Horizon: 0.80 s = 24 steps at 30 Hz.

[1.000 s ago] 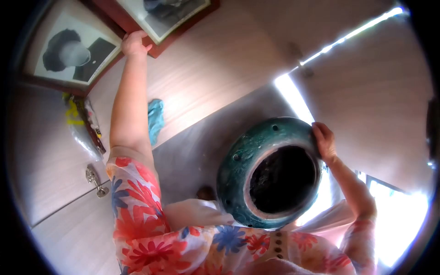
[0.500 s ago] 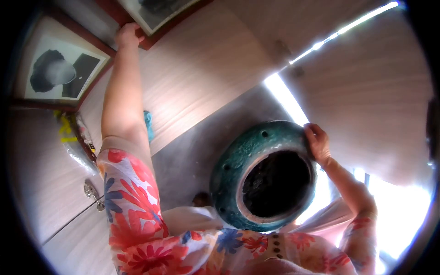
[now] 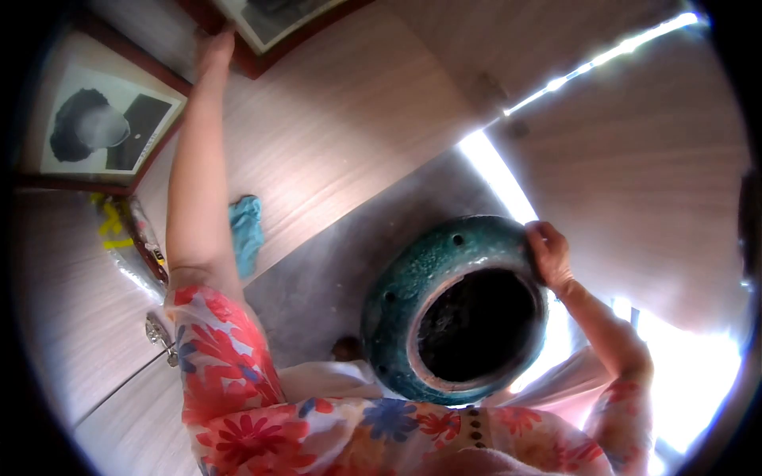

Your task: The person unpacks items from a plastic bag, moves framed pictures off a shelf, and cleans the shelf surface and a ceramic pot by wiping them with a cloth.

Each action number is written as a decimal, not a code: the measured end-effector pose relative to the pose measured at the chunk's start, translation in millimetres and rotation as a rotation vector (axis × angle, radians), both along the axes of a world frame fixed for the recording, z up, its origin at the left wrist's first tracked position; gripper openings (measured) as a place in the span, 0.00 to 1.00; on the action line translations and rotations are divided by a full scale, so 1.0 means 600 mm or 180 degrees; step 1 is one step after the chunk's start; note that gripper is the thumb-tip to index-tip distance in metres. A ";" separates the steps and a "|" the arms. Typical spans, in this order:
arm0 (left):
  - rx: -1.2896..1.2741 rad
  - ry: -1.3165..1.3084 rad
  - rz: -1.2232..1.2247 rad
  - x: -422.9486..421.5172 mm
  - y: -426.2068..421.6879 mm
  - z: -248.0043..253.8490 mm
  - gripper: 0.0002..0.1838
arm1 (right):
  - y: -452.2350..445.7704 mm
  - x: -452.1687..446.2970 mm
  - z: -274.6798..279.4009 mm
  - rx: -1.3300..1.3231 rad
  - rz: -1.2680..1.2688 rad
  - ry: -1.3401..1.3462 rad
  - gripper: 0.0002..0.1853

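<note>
My right hand (image 3: 548, 255) grips the edge of a green glazed ceramic pot (image 3: 421, 258), fingers curled over its upper right side. The pot is tilted, its wide dark mouth facing me and small round holes in its wall, and rests close against my lap. At the far upper left my left arm is stretched out. My left hand (image 3: 216, 51) is beside the corner of a reddish-brown framed picture (image 3: 262, 65); its fingers are mostly hidden, so I cannot make out a grip.
Another framed picture (image 3: 151, 147) stands at the left, its photo black and white. A crumpled teal cloth (image 3: 247, 230) lies on the wood-grain shelf (image 3: 341, 151). Metal handles (image 3: 161, 339) are on the cabinet at lower left. Bright light enters through a gap between the panels (image 3: 603, 59).
My left hand has moved slightly up and left, further along the frame's side. My left arm has shifted left, uncovering more of the teal cloth. The pot has barely moved.
</note>
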<state>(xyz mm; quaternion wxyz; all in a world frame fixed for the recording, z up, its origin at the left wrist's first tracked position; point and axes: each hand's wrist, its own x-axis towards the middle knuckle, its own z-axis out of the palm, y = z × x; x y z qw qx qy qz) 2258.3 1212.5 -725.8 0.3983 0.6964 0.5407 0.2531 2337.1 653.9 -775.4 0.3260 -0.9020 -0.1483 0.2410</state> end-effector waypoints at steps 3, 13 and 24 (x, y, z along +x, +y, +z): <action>-0.0424 -0.0643 -0.0197 -0.008 0.036 -0.009 0.35 | 0.002 -0.002 0.001 0.0012 -0.0002 0.0086 0.20; -0.0558 -0.1507 -0.0366 0.032 0.050 0.012 0.39 | 0.002 -0.001 0.002 -0.0090 0.0058 -0.0078 0.18; -0.0591 -0.1023 -0.0289 0.026 0.058 0.040 0.40 | 0.002 -0.002 -0.001 0.0062 0.0053 0.0034 0.18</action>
